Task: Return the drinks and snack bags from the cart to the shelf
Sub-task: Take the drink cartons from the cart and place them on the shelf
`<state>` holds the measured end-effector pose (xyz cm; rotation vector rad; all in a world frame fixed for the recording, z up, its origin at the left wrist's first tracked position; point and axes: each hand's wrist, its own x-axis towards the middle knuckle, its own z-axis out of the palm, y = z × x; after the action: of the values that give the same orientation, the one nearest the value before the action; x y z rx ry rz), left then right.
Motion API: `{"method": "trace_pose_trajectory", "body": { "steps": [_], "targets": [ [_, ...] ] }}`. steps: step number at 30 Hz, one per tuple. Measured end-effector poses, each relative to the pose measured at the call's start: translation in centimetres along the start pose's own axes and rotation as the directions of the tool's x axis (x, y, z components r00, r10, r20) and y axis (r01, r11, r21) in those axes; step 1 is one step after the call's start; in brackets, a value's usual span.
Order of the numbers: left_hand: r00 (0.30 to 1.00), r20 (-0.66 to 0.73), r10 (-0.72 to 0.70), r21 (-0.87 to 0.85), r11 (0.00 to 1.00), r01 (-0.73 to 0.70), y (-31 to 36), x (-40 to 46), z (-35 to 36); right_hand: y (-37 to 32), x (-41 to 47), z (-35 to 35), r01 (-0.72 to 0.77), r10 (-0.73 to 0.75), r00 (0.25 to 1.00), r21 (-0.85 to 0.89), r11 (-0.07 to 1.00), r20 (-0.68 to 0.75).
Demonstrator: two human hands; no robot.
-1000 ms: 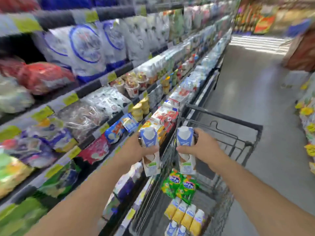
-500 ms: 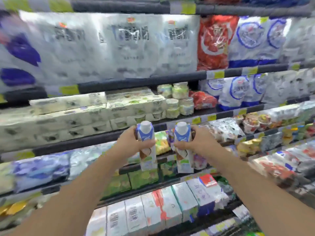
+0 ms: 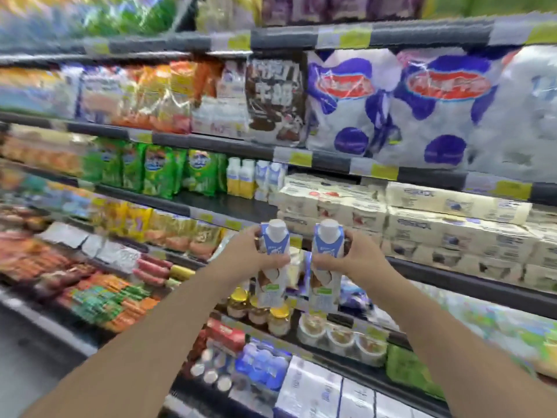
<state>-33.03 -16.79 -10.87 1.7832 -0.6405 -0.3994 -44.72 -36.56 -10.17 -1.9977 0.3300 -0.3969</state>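
Note:
I hold two blue-and-white drink cartons with white caps upright in front of the shelf. My left hand (image 3: 251, 256) grips the left carton (image 3: 272, 274). My right hand (image 3: 351, 259) grips the right carton (image 3: 325, 279). Both cartons hang side by side, a little apart, below a shelf (image 3: 211, 206) that carries matching blue cartons (image 3: 272, 179), yellow cartons (image 3: 239, 181) and green snack bags (image 3: 162, 173). The cart is out of view.
Cream multipack boxes (image 3: 422, 224) fill the shelf to the right. Big white-and-blue bags (image 3: 401, 110) lie above. Jars (image 3: 259, 312) and cups (image 3: 340, 339) stand below the cartons, sausages (image 3: 150, 270) to the left. The floor (image 3: 27, 366) shows at the bottom left.
The view has swung left along the shelves, from the cart to a section with green bags and matching cartons. Both hands keep the cartons upright, side by side.

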Motion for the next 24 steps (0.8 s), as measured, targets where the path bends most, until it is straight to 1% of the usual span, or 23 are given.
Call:
{"method": "trace_pose_trajectory", "body": {
  "steps": [2, 5, 9, 13, 17, 19, 22, 24],
  "targets": [
    [0.997, -0.073, -0.014, 0.017, 1.0, 0.015, -1.5, 0.3, -4.7, -1.7, 2.9, 4.6, 0.023, -0.024, 0.998, 0.019, 1.0, 0.049],
    [0.986, -0.161, -0.045, 0.028, 0.998, 0.05, -3.4, 1.3, -9.8, -3.5, 6.4, 9.8, 0.06, -0.066, 0.993, 0.062, 0.996, 0.093],
    [0.975, -0.213, -0.058, 0.035, 0.997, 0.067, -4.4, 3.3, -13.8, -5.0, 10.5, 13.8, 0.066, -0.081, 0.987, 0.112, 0.991, 0.136],
    [0.959, -0.274, -0.067, 0.007, 0.997, 0.072, -4.6, 5.9, -16.1, -6.0, 14.7, 15.4, 0.11, -0.127, 0.981, 0.115, 0.987, 0.145],
    [0.951, -0.308, -0.04, 0.053, 0.997, 0.059, -3.4, 9.4, -17.7, -7.0, 18.9, 15.7, 0.152, -0.162, 0.978, 0.078, 0.985, 0.135],
    [0.946, -0.321, -0.03, 0.046, 0.998, 0.047, -3.2, 11.4, -18.2, -7.1, 20.9, 15.9, 0.148, -0.154, 0.979, 0.053, 0.988, 0.133],
    [0.943, -0.333, -0.011, 0.052, 0.998, 0.03, -3.4, 14.6, -18.6, -6.7, 23.8, 16.6, 0.113, -0.115, 0.991, 0.039, 0.993, 0.073],
    [0.949, -0.316, -0.007, 0.064, 0.998, 0.029, -3.8, 17.0, -18.8, -6.3, 25.2, 16.8, 0.079, -0.081, 0.996, 0.04, 0.996, 0.034]
  ]
}}
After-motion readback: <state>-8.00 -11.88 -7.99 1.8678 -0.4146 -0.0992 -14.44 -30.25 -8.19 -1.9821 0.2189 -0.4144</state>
